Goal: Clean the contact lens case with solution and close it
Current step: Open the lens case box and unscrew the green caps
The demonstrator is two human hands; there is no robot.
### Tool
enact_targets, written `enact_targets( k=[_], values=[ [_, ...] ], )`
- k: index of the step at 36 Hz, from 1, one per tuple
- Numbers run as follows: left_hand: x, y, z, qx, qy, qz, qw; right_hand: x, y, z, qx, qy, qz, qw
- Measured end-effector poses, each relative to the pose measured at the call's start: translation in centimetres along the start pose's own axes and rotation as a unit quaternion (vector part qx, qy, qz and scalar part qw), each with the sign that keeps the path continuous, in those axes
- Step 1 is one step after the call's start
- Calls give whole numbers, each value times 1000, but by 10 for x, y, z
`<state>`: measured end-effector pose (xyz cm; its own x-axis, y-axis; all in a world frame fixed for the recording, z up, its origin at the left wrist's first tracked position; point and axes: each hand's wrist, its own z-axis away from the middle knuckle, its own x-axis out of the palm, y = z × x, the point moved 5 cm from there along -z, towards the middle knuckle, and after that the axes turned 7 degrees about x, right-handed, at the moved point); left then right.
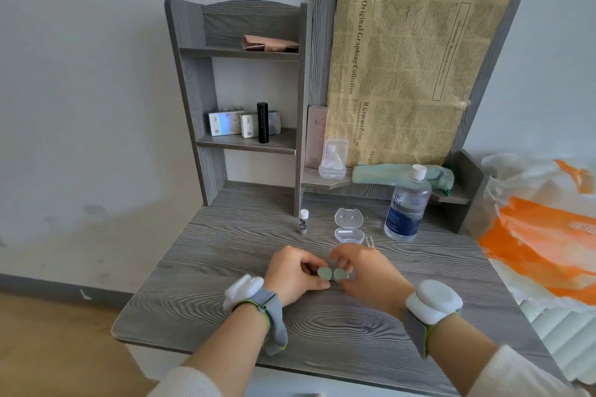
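A small grey-green contact lens case (332,274) with two round caps lies low over the grey desk (245,267), held between both hands. My left hand (295,271) pinches its left cap with curled fingers. My right hand (367,274) grips the right cap from above and the side. A clear solution bottle (407,206) with a white cap stands upright behind, to the right. The case's underside is hidden by my fingers.
An open clear travel box (349,225) and white tweezers (369,241) lie just behind the hands. A small white vial (303,221) stands to the left. Shelves hold boxes, a black tube (263,122) and a green cloth (380,173). Orange-and-white bags (541,235) crowd the right edge.
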<state>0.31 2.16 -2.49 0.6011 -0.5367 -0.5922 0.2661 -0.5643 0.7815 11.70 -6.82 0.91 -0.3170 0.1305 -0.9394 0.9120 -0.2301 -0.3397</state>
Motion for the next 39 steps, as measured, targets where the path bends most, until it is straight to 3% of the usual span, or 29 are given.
enact_targets(
  k=[24,39],
  values=[
    [-1,3,1,-3,-2,-9,1000,2,1,-3,6,-14,-2,1000],
    [-1,0,2,-5,5,4,1000,-6,35,3,139,110,-96,979]
  ],
)
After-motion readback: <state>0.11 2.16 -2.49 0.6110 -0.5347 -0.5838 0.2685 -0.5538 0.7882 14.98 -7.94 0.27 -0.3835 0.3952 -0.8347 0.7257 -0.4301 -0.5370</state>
